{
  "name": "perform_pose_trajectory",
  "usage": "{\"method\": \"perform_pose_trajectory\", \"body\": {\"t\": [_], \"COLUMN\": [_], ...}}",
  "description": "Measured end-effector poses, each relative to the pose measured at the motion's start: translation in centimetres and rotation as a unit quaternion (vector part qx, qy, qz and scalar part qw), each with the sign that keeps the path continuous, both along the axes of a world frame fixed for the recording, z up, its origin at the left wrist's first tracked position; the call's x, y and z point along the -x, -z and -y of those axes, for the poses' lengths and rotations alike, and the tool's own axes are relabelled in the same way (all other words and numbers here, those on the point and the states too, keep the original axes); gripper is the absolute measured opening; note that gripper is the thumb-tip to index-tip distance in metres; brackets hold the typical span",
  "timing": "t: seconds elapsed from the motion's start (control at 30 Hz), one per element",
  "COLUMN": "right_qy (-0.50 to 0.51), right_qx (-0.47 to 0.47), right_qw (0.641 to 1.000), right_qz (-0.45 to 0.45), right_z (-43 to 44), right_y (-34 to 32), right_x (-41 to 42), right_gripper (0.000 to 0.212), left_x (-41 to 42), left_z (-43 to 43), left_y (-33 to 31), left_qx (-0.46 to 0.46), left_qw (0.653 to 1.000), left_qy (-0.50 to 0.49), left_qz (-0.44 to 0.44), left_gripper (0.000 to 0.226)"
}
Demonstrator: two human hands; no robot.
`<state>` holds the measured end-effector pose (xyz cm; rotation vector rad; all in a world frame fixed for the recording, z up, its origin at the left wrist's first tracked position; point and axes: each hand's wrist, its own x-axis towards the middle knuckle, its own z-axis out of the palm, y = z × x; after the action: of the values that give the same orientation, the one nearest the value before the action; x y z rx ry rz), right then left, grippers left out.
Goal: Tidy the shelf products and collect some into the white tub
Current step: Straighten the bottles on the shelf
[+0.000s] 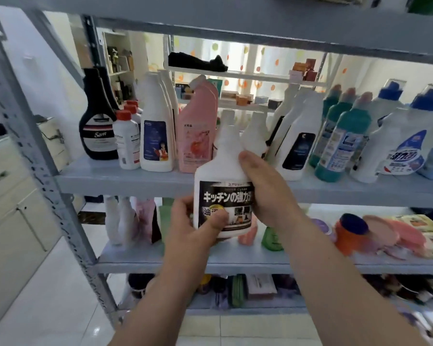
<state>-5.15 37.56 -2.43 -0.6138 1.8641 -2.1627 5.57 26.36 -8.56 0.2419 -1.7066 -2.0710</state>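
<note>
White cleaner bottle (223, 188), seemingly upright, before the shelf (125, 182) — fingers (219, 219) of left hand (190, 229) and right hand (266, 187) curled round it

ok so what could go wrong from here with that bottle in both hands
The kitchen cleaner bottle is held clear of the shelf, with the left hand low and the right hand at its shoulder. A slack grip could drop it onto the tiled floor. Sliding it back in could knock the pink bottle or the leaning white bottles beside the gap.

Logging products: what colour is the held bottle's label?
The white bottle has a black label, white lettering; head view.
</note>
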Motion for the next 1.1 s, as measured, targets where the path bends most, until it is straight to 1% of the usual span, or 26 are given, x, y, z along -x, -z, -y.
{"method": "perform_pose_trajectory", "body": {"t": [0.03, 0.1, 0.17, 0.2, 0.3, 0.33, 0.37, 0.4, 0.43, 0.47, 0.5, 0.53, 0.57, 0.6, 0.63, 0.67, 0.7, 0.73, 0.77, 0.8, 0.83, 0.87, 0.9, 0.93, 1.0, 1.1], "right_qy": [0.005, -0.005, -0.047, -0.064, -0.13, -0.126, -0.111, -0.093, -0.074, -0.055, -0.037, -0.016, 0.01, 0.019, 0.016, 0.018, 0.023, 0.034, 0.038, 0.027, 0.006, -0.021, -0.048, -0.071, -0.099, -0.092], "right_qx": [0.038, 0.114, 0.167, 0.184, 0.234, 0.245, 0.249, 0.251, 0.245, 0.236, 0.214, 0.178, 0.139, 0.105, 0.072, 0.038, 0.008, -0.009, -0.001, 0.037, 0.092, 0.15, 0.194, 0.223, 0.252, 0.248], "right_qw": [0.999, 0.987, 0.966, 0.957, 0.936, 0.935, 0.935, 0.937, 0.94, 0.945, 0.955, 0.968, 0.98, 0.989, 0.995, 0.998, 0.999, 0.999, 0.998, 0.996, 0.988, 0.972, 0.953, 0.936, 0.916, 0.903], "right_qz": [0.031, 0.115, 0.192, 0.216, 0.228, 0.225, 0.226, 0.224, 0.226, 0.22, 0.204, 0.177, 0.139, 0.099, 0.071, 0.051, 0.04, 0.039, 0.048, 0.075, 0.123, 0.179, 0.229, 0.263, 0.296, 0.338], "right_z": [0.3, 0.1, -0.1, -0.2, -0.2, -0.2, -0.2, -0.2, -0.2, -0.4, -0.8, -1.2, -1.6, -1.9, -2.2, -2.7, -3.2, -3.8, -4.5, -5.2, -5.9, -6.5, -7.2, -7.9, -9.3, -11.3], "right_y": [1.0, 2.6, 4.1, 4.9, 7.1, 7.9, 8.4, 8.7, 8.7, 8.7, 8.7, 8.7, 8.6, 8.7, 8.8, 9.2, 9.5, 9.7, 9.8, 9.8, 10.0, 10.1, 10.0, 9.8, 9.8, 9.7], "right_x": [-0.6, -1.3, -2.0, -2.4, -3.8, -4.0, -4.2, -4.3, -4.4, -4.2, -4.2, -3.9, -3.8, -3.7, -3.8, -3.8, -3.8, -3.7, -3.8, -3.8, -3.9, -4.0, -4.3, -4.7, -5.0, -4.4], "right_gripper": [0.06, 0.06, 0.066, 0.069, 0.081, 0.09, 0.105, 0.121, 0.131, 0.136, 0.136, 0.131, 0.121, 0.11, 0.099, 0.093, 0.088, 0.084, 0.082, 0.083, 0.089, 0.097, 0.103, 0.104, 0.096, 0.075], "left_x": [-0.4, -1.1, -1.7, -1.9, -2.1, -2.1, -2.0, -1.9, -1.8, -1.7, -1.6, -1.6, -1.5, -1.4, -1.3, -1.3, -1.2, -1.2, -1.0, -1.0, -1.1, -1.1, -1.1, -1.1, -0.7, -0.1], "left_z": [0.1, 0.3, 0.1, -0.1, -0.9, -1.3, -1.7, -2.1, -2.4, -2.5, -2.6, -2.6, -2.6, -2.5, -2.5, -2.6, -2.7, -3.0, -3.4, -4.0, -4.7, -5.5, -6.5, -7.4, -9.0, -10.8], "left_y": [0.1, 0.3, 0.5, 0.5, 0.6, 0.6, 0.7, 0.8, 1.0, 1.3, 1.5, 1.6, 1.7, 1.8, 1.9, 1.8, 1.8, 1.8, 1.9, 1.7, 1.5, 1.1, 0.6, -0.1, -0.5, -0.1], "left_qx": [0.008, -0.006, -0.072, -0.113, -0.222, -0.243, -0.256, -0.268, -0.27, -0.256, -0.22, -0.166, -0.093, -0.011, 0.072, 0.135, 0.165, 0.172, 0.169, 0.147, 0.1, 0.02, -0.073, -0.145, -0.197, -0.218], "left_qw": [1.0, 1.0, 0.995, 0.99, 0.964, 0.955, 0.949, 0.944, 0.944, 0.949, 0.958, 0.968, 0.978, 0.982, 0.981, 0.978, 0.976, 0.977, 0.978, 0.982, 0.987, 0.99, 0.983, 0.97, 0.953, 0.95], "left_qy": [0.0, 0.021, 0.061, 0.083, 0.137, 0.157, 0.168, 0.17, 0.163, 0.154, 0.141, 0.126, 0.114, 0.11, 0.099, 0.085, 0.072, 0.058, 0.05, 0.043, 0.04, 0.05, 0.072, 0.095, 0.133, 0.125], "left_qz": [0.004, 0.003, 0.008, 0.018, 0.057, 0.069, 0.078, 0.087, 0.093, 0.104, 0.119, 0.136, 0.148, 0.153, 0.149, 0.137, 0.123, 0.114, 0.11, 0.11, 0.116, 0.13, 0.15, 0.17, 0.188, 0.185], "left_gripper": [0.051, 0.052, 0.052, 0.052, 0.049, 0.05, 0.052, 0.054, 0.055, 0.054, 0.057, 0.066, 0.075, 0.078, 0.074, 0.069, 0.064, 0.061, 0.056, 0.049, 0.038, 0.031, 0.03, 0.035, 0.038, 0.041]}}
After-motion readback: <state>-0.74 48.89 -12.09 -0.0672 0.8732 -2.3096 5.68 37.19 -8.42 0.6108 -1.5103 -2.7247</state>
